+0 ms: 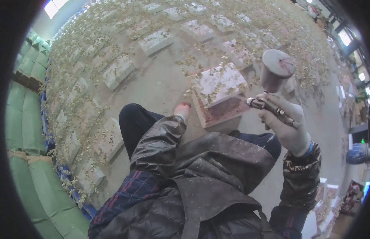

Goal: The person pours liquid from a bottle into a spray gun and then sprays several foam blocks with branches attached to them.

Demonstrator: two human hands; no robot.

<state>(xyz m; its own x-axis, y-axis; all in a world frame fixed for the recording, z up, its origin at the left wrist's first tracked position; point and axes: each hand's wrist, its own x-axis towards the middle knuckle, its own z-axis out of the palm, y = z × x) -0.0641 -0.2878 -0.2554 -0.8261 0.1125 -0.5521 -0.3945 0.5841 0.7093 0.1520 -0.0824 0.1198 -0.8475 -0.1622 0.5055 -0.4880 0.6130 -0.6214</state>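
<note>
My right hand, in a pale glove, is wrapped round a metal spray gun. A round paint cup with a stained lid stands on top of the gun. The nozzle points left, toward a box-like base with a white top and a reddish-brown speckled side. Thin leafy stems spread over that top. My left hand is low beside the base's left side, beyond my knee. Its fingers are foreshortened and mostly hidden, and I cannot tell whether they hold anything.
Many similar white-topped bases with leafy stems cover the floor ahead and to the left, such as one block. Green wrapped bundles line the left side. A dark apron lies across my lap. Shelving and a blue container are at right.
</note>
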